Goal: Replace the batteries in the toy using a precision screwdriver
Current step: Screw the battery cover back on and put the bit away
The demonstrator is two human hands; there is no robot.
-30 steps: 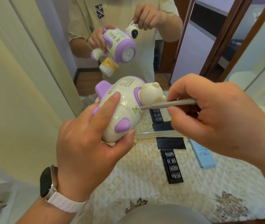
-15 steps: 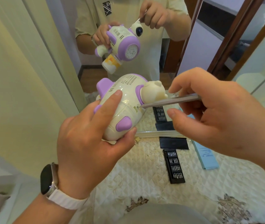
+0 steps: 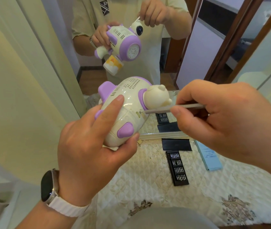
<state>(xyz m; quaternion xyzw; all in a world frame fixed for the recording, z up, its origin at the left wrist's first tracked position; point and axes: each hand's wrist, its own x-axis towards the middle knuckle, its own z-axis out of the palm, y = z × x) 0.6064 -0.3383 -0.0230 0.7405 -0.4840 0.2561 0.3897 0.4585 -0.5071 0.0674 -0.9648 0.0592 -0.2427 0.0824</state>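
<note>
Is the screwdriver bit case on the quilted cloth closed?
No, the bit case lies open on the quilted cloth, with its rows of bits showing.

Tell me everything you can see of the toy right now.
The toy is glossy cream plastic, plane-shaped, with lilac fins, vent holes and a cream bear head at one end. It is held tilted above the quilted cloth, bear head away from the camera. The left hand grips it, index finger along its side, thumb underneath. The screwdriver tip, held by the right hand, meets a small recess beside the bear head.
</note>
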